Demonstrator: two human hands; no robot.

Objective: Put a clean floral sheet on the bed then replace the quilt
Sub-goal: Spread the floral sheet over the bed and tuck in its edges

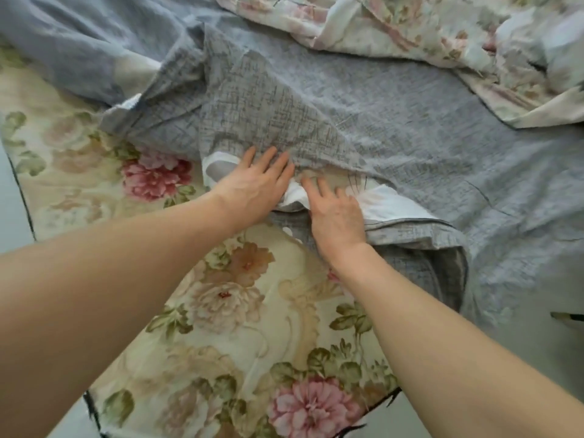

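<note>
Floral sheet (221, 311) covering the bed, grey quilt (379, 128) bunched across it.
Left hand (252, 181) and right hand (335, 213) lie flat, fingers straight, pressing the quilt's near white-lined edge.

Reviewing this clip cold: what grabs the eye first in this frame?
Two bare forearms reach in from below, the left hand and right hand lying with fingers spread at the middle on the turned-back edge of a grey-blue quilt. Under them, at lower left, a cream sheet with big pink flowers is spread. A paler floral cloth lies bunched at top right.
</note>
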